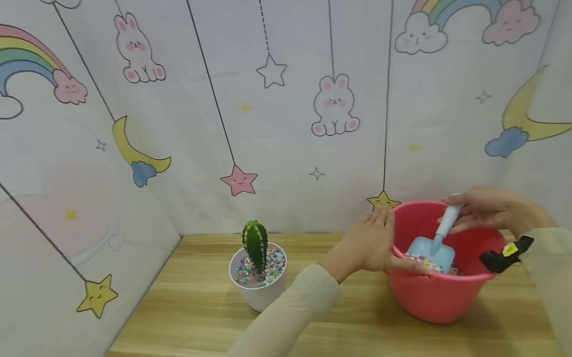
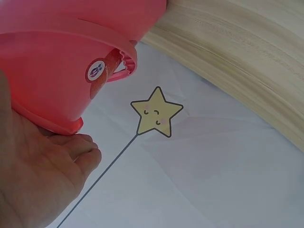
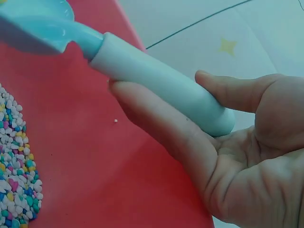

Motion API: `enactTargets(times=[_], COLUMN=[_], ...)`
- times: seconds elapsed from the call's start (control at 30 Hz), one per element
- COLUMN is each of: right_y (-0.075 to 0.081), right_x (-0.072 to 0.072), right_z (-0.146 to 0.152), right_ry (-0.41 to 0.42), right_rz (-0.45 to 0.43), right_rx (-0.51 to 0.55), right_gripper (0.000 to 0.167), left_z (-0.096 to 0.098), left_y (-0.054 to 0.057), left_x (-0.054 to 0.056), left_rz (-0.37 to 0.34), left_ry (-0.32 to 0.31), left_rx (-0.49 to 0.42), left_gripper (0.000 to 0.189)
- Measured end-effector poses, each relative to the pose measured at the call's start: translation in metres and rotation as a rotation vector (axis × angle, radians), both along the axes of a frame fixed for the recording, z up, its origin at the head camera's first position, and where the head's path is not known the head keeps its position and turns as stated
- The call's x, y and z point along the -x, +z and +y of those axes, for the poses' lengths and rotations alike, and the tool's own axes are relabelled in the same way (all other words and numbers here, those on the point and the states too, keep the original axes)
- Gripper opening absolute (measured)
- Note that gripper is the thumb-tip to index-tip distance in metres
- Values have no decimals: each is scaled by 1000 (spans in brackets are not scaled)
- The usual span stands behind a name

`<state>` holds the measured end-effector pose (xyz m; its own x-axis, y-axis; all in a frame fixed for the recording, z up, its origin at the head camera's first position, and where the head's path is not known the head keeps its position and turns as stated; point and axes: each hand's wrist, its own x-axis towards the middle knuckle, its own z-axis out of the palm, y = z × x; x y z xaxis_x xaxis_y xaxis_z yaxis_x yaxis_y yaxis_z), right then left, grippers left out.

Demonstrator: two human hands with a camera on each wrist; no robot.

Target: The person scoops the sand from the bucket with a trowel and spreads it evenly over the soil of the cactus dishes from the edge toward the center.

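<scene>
A pink-red bucket (image 1: 438, 300) stands at the right of the table and holds small multicoloured pebbles (image 3: 14, 180). My right hand (image 1: 490, 208) grips the pale handle of a light-blue toy shovel (image 1: 434, 252), whose blade points down inside the bucket. Some pebbles show at the blade in the head view. With fingers laid straight along the left rim, my left hand (image 1: 372, 241) steadies the bucket, its thumb stretched across the near side. In the left wrist view the fingertips rest right at the rim.
Left of the bucket, a green cactus (image 1: 255, 246) stands in a white pot (image 1: 259, 297) with coloured pebbles round its base. Beneath both lies a wood-grain table (image 1: 354, 341). A printed cloth backdrop (image 1: 288, 145) rises along the back and left sides, close behind the bucket.
</scene>
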<state>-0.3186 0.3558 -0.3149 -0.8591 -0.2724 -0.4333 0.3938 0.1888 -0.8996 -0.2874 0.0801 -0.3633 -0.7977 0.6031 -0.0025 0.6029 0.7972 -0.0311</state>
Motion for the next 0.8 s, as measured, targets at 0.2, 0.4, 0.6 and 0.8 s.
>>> enactTargets(times=[0.2, 0.4, 0.6, 0.8], right_y=[4, 0, -1, 3], right_x=[0, 2, 0, -3], right_z=[4, 13, 23, 30], right_ry=[-72, -114, -142, -198], right_rz=[-76, -82, -101, -120], right_rx=[109, 145, 214, 298], right_gripper=[25, 26, 29, 32], left_z=[-4, -4, -2, -2], left_y=[0, -1, -2, 0], left_x=[3, 1, 0, 1], left_rz=[1, -10, -4, 11], left_ry=[5, 10, 11, 17], left_rx=[-11, -9, -13, 1], left_gripper=[130, 131, 131, 133])
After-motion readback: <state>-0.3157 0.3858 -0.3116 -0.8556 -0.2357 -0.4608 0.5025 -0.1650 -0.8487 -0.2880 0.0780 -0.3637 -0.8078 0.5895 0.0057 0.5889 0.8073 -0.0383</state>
